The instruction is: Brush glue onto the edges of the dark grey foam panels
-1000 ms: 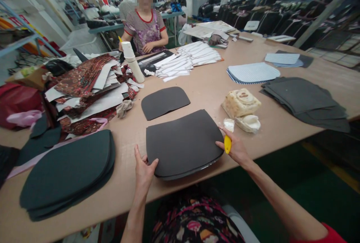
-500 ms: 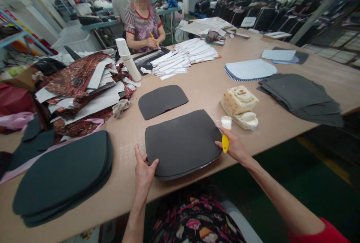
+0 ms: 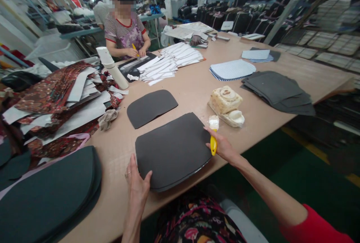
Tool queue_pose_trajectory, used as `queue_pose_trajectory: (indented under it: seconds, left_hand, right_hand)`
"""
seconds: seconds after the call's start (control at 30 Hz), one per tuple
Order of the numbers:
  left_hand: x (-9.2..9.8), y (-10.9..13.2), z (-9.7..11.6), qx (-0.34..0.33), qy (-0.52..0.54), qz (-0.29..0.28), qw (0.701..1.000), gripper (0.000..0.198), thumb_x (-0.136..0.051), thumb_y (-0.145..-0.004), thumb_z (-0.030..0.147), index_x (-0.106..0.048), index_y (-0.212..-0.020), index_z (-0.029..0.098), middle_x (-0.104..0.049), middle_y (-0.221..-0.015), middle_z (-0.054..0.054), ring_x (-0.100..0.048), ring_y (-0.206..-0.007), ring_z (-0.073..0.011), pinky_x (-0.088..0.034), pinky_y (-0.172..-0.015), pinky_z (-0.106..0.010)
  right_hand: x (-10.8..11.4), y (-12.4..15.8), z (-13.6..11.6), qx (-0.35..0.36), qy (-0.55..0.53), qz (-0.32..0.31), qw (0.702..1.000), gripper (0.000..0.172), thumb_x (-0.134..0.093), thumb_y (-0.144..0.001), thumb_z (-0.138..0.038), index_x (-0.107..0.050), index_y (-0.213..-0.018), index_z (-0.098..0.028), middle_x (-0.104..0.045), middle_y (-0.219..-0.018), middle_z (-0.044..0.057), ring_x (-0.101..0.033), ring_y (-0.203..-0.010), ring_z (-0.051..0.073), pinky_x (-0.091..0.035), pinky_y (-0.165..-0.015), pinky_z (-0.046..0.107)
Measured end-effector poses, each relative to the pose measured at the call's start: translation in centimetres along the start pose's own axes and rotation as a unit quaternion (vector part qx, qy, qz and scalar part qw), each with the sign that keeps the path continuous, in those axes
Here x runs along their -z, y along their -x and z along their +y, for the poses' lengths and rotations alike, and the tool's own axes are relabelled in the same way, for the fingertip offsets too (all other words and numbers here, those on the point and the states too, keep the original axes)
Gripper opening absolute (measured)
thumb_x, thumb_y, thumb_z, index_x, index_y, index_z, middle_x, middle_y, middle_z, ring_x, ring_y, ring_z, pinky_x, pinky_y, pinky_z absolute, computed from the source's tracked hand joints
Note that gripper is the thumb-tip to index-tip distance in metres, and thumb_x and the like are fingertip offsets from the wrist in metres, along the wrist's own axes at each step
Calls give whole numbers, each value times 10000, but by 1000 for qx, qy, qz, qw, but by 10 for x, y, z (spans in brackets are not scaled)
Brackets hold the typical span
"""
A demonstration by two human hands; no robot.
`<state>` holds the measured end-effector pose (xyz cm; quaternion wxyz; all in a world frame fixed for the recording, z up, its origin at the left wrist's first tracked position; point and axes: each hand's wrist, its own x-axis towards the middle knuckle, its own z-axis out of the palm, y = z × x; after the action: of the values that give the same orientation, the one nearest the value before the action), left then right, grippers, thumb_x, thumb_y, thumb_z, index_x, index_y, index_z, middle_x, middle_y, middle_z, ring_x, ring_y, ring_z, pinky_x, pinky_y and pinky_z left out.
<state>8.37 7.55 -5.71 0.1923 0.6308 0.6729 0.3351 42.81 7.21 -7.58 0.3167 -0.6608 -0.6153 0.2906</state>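
Both hands have kept their places. The left hand [image 3: 137,183] lies spread on the near corner of the dark panel [image 3: 171,149] at the table [image 3: 194,85] edge; the right hand [image 3: 222,146] grips a yellow tool [image 3: 213,144] against its right edge. A foam block [image 3: 226,99] sits just beyond, a smaller dark piece [image 3: 151,107] behind.

No readable text, label, brand, number or sign can be made out anywhere in the head view. The dark panel [image 3: 171,149] under the hands is plain. Toward twelve o'clock, the white strips [image 3: 171,63] and striped sheets [image 3: 232,69] on the tabletop [image 3: 194,89] carry no legible print. The red patterned pieces [image 3: 53,89] at ten o'clock show ornament only, without letters.
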Motion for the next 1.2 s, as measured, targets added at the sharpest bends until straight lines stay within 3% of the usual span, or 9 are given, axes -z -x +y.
queue_pose_trajectory:
  seconds: [0.07, 0.13, 0.23, 0.3, 0.37, 0.5, 0.7, 0.97, 1.2]
  left_hand:
    - [0, -1, 9, -60, -104, 19, 993, 668, -628, -721, 283, -382, -1326, 143, -408, -1353, -213, -361, -1264, -376, -255, -1037, -613]
    - [-9, 1, 24, -133, -123, 8, 983, 461, -560, -787, 282, -505, -1226, 151, -480, -1285, -193, -436, -1191, -340, -318, -1009, -582]
    - [-34, 9, 46, -239, -53, -122, 962, 320, -491, -844, 254, -576, -1151, 238, -583, -1178, -110, -500, -1085, -251, -437, -939, -461]
    - [-52, 15, 56, -273, -44, -219, 936, 344, -497, -844, 248, -561, -1179, 290, -575, -1224, -81, -482, -1103, -247, -447, -929, -456]
    - [-64, 19, 58, -277, -60, -265, 922, 359, -505, -842, 260, -551, -1193, 317, -548, -1278, -70, -458, -1132, -261, -435, -936, -490]
    - [-70, 18, 53, -261, -74, -274, 923, 336, -503, -847, 293, -559, -1176, 334, -535, -1299, -57, -443, -1142, -262, -427, -935, -516]
    - [-72, 13, 49, -263, -90, -277, 920, 345, -510, -844, 312, -551, -1185, 344, -528, -1303, -44, -441, -1124, -260, -425, -927, -503]
    - [-73, 13, 50, -272, -114, -283, 913, 371, -501, -846, 323, -527, -1213, 367, -513, -1310, -46, -435, -1127, -265, -415, -934, -501]
    - [-67, 18, 54, -265, -118, -291, 912, 398, -513, -839, 269, -510, -1228, 351, -473, -1349, -56, -428, -1167, -251, -433, -956, -502]
  right_hand:
    - [0, -1, 0, 2, 0, 1, 1000, 593, -540, -775, -245, -410, -1348, -162, -610, -1132, 118, -602, -917, 248, -487, -792, 370]
    - [0, -2, 1, -1, 9, -1, 1000, 592, -537, -772, -233, -413, -1346, -163, -637, -1023, 99, -607, -846, 232, -490, -757, 358]
    - [0, -2, 2, 1, 19, 1, 1000, 585, -541, -765, -225, -425, -1337, -181, -640, -904, 60, -592, -727, 199, -489, -691, 334]
    - [2, -3, 2, 8, 9, 3, 1000, 582, -547, -762, -226, -430, -1332, -192, -640, -932, 61, -588, -735, 195, -484, -699, 334]
    - [5, -4, 1, 9, -10, 3, 1000, 579, -563, -760, -239, -438, -1323, -196, -638, -1000, 75, -588, -799, 208, -477, -738, 350]
    - [13, -7, 3, -4, -54, 14, 998, 561, -609, -754, -297, -470, -1286, -185, -618, -1046, 71, -568, -823, 200, -460, -735, 328]
    - [17, -11, 10, -27, -53, 29, 998, 542, -624, -756, -301, -485, -1261, -161, -567, -734, -8, -468, -588, 130, -393, -562, 251]
    - [15, -13, 1, -29, -25, 19, 999, 475, -580, -753, -145, -511, -1222, -167, -628, -918, 52, -567, -738, 176, -450, -699, 294]
    - [3, -8, 13, 32, 175, 86, 980, 461, -676, -722, -199, -563, -1168, -183, -616, -912, 101, -556, -876, 279, -476, -717, 391]
